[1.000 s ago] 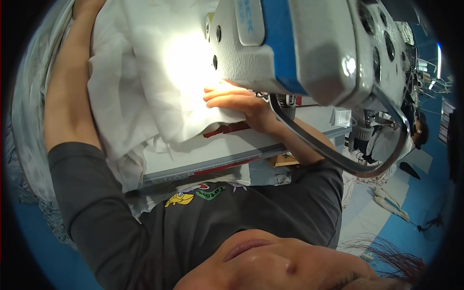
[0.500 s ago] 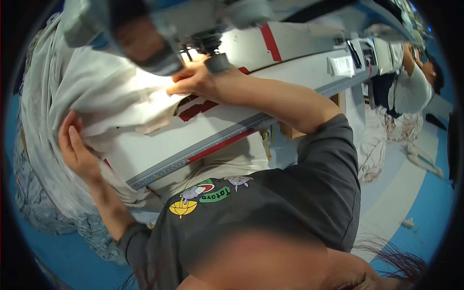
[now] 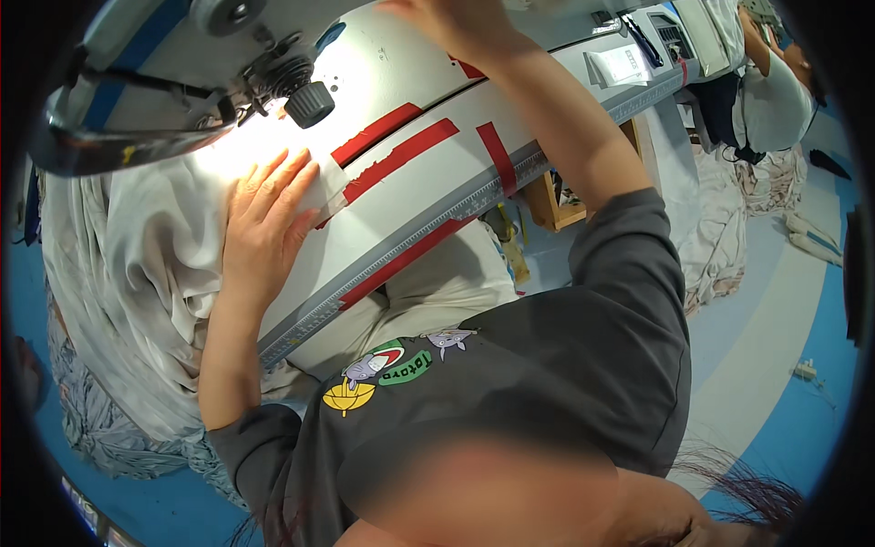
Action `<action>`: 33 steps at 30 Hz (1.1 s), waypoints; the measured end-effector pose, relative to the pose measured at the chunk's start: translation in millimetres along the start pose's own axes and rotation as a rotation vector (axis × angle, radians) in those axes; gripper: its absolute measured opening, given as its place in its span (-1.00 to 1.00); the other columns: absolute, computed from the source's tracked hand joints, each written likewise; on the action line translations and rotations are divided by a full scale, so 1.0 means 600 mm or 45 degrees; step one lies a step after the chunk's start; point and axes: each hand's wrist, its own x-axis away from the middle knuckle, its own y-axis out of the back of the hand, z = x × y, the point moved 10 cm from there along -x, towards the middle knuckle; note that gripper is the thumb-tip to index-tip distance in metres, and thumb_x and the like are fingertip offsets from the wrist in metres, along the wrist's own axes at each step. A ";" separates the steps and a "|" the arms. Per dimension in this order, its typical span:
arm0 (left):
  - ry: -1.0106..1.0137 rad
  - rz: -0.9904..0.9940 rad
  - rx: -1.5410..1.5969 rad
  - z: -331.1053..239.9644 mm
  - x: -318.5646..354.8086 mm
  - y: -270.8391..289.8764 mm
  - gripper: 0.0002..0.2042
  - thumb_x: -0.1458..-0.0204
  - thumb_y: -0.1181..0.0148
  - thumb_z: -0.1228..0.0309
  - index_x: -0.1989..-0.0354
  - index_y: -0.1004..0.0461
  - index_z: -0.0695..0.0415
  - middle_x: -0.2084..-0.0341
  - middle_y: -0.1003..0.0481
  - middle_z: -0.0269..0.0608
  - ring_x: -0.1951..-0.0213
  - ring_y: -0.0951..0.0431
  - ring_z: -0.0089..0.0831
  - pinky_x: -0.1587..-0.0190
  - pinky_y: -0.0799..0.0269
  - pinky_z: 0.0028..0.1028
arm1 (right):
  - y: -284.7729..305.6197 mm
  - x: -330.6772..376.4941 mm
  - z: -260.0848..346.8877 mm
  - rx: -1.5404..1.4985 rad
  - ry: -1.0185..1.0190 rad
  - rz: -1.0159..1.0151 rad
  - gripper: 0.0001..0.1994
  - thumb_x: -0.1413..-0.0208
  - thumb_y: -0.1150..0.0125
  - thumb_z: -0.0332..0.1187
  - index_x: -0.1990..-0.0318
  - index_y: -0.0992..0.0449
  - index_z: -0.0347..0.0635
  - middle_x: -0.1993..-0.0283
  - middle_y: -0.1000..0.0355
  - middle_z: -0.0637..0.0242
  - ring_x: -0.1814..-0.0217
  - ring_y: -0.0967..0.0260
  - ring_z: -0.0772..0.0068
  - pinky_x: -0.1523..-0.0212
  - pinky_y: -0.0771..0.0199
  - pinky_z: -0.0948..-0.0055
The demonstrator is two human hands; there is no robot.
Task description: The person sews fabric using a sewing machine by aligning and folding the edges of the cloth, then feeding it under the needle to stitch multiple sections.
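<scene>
Our right hand has moved to the frame's top, grip unclear, our left hand lying flat on cloth at left, likely soft and light, best pinched by its edge.

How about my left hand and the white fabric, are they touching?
Touching. The head view shows your left hand pressed flat onto the white fabric, with cloth visible on both sides of it.
</scene>
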 end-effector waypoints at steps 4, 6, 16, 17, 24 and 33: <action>-0.030 -0.028 -0.011 -0.003 -0.006 -0.004 -0.59 0.03 -0.21 0.42 -0.06 -0.41 0.14 -0.10 -0.38 -0.20 -0.18 -0.32 -0.21 -0.23 -0.14 -0.17 | 0.038 -0.009 0.032 -0.240 0.168 -0.568 -0.57 0.02 -0.15 -0.42 -0.04 -0.32 -0.35 -0.08 -0.30 -0.09 -0.15 -0.19 -0.14 -0.13 -0.18 0.10; -0.044 -0.037 -0.033 -0.001 0.006 0.003 -0.58 0.05 -0.22 0.43 -0.05 -0.41 0.15 -0.10 -0.38 -0.17 -0.18 -0.32 -0.19 -0.22 -0.15 -0.16 | 0.058 0.003 0.054 -0.330 0.218 -0.719 -0.57 0.02 -0.15 -0.42 -0.04 -0.32 -0.36 -0.11 -0.28 -0.08 -0.19 -0.15 -0.15 -0.17 -0.14 0.08; -0.164 -0.272 0.381 -0.058 -0.019 0.035 -0.43 0.19 -0.28 0.57 -0.11 -0.33 0.28 -0.10 -0.33 0.03 -0.14 -0.36 -0.10 -0.13 -0.31 -0.23 | 0.033 0.021 0.110 -0.216 0.232 -0.208 -0.83 0.09 -0.28 -0.35 0.33 -0.44 -0.12 0.37 -0.42 0.32 0.33 -0.44 0.30 0.41 -0.42 0.29; -0.138 -0.343 0.402 -0.043 -0.017 0.042 -0.43 0.19 -0.27 0.58 -0.11 -0.32 0.30 -0.08 -0.35 0.03 -0.13 -0.37 -0.10 -0.11 -0.34 -0.24 | 0.015 0.004 0.095 -0.027 0.180 -0.100 -0.83 0.09 -0.27 -0.35 0.33 -0.44 -0.12 0.36 -0.43 0.33 0.32 -0.45 0.33 0.41 -0.42 0.29; -0.311 -0.349 0.270 -0.061 0.002 0.039 -0.47 0.09 -0.24 0.49 -0.13 -0.30 0.30 -0.09 -0.33 0.07 -0.10 -0.39 -0.05 -0.08 -0.36 -0.25 | -0.004 0.066 0.190 -0.162 0.556 0.142 -0.84 -0.01 -0.15 -0.36 0.24 -0.44 -0.17 0.32 -0.45 0.31 0.34 -0.45 0.31 0.33 -0.43 0.19; 0.026 -0.276 0.450 -0.035 -0.009 0.038 -0.49 0.04 -0.22 0.44 -0.14 -0.31 0.19 0.37 -0.45 -0.23 0.51 -0.51 -0.36 0.49 -0.44 -0.43 | 0.054 0.108 0.233 -0.924 0.491 0.334 -0.91 0.04 -0.26 -0.47 0.36 -0.50 -0.22 0.41 -0.45 0.32 0.47 -0.44 0.43 0.48 -0.44 0.47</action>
